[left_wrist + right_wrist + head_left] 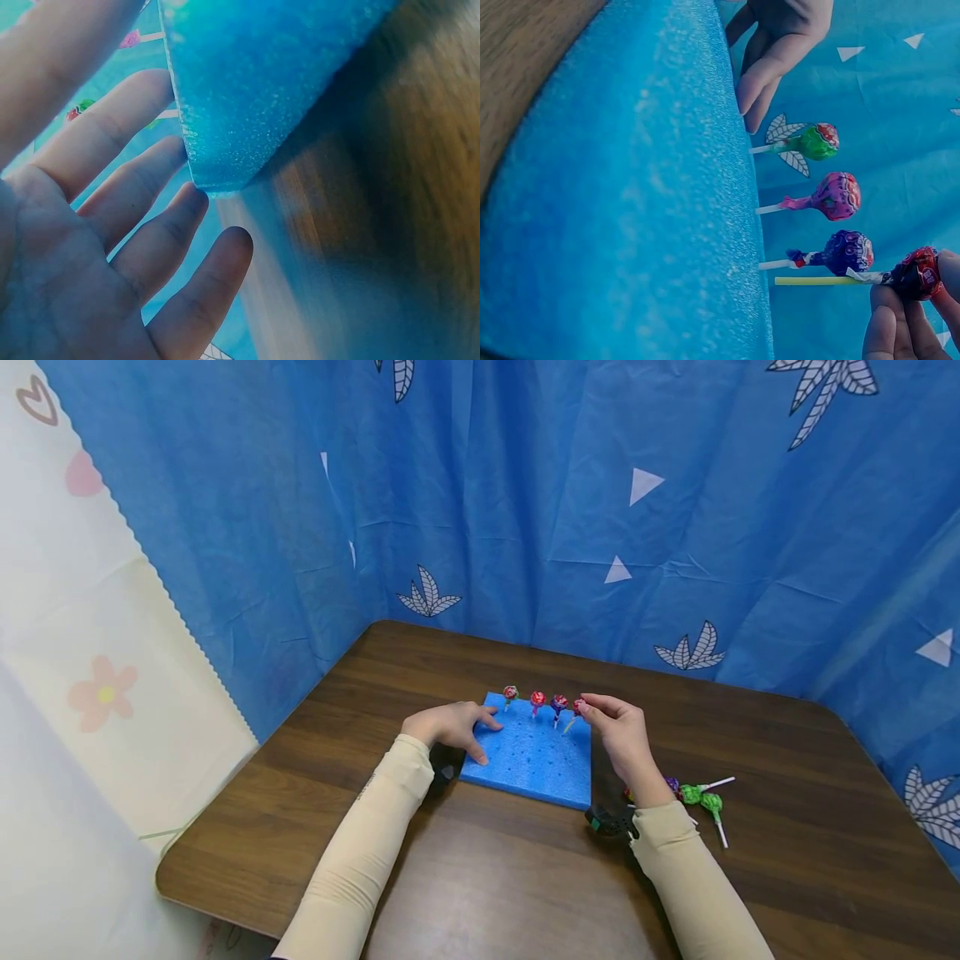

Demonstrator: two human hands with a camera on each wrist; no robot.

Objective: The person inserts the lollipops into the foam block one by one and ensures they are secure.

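Right hand point(621, 731) pinches 1 yellow-stick lollipop point(919, 277); to its left, 3 upright lollipops point(838, 196) stand in 1 blue board point(536, 768), the left hand point(450, 725) spread wide at its edge.

Head view bright, pale sheen on tabletop point(502, 881); right wrist view dimmer, blue board point(630, 195) blurred.

Head view from above, facing forward and down; wrist views close, turned sideways, sharing blue board point(536, 768)
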